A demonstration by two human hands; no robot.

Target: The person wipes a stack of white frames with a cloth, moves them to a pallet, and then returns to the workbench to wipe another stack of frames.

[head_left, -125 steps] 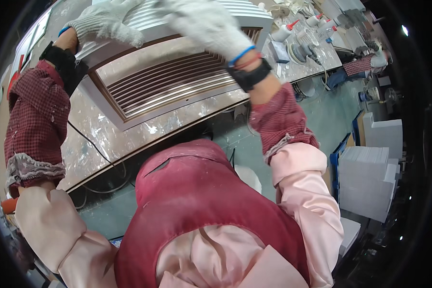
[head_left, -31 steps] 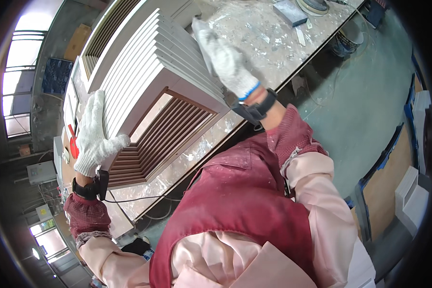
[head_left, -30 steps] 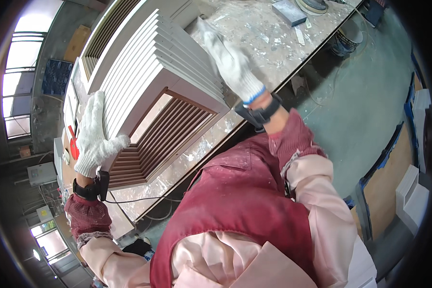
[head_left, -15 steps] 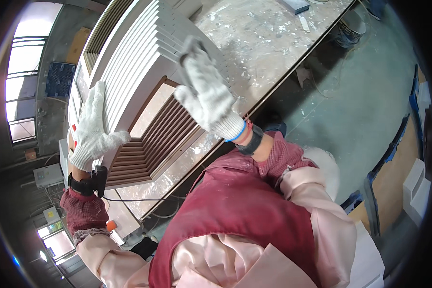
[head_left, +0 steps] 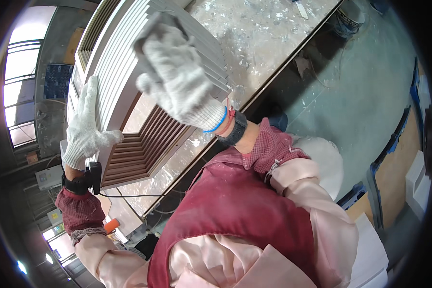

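A thick stack of rectangular frames (head_left: 111,103), white on the outer edges and brown along the inner ones, stands on the worktable. My left hand (head_left: 86,127), in a white knit glove, lies along the stack's left side with fingers stretched out and thumb apart. Over the stack's white ridged edges is my right hand (head_left: 177,77), gloved too. It holds a dark grey sheet of sandpaper (head_left: 161,23) pressed under its fingers; the glove hides most of the sheet. Part of the ridged corner is covered by this hand.
The worktable (head_left: 254,43) is spotted with white paint, and its edge runs diagonally to the right. A bucket (head_left: 348,19) sits on the floor beyond that edge. Brown boards with blue edging (head_left: 393,163) lean at the right. A black cable (head_left: 139,196) hangs from my left wrist.
My right hand has moved left and slightly up over the ridged edges with the sandpaper. My left hand stays against the stack's side. The whole view has shifted a little.
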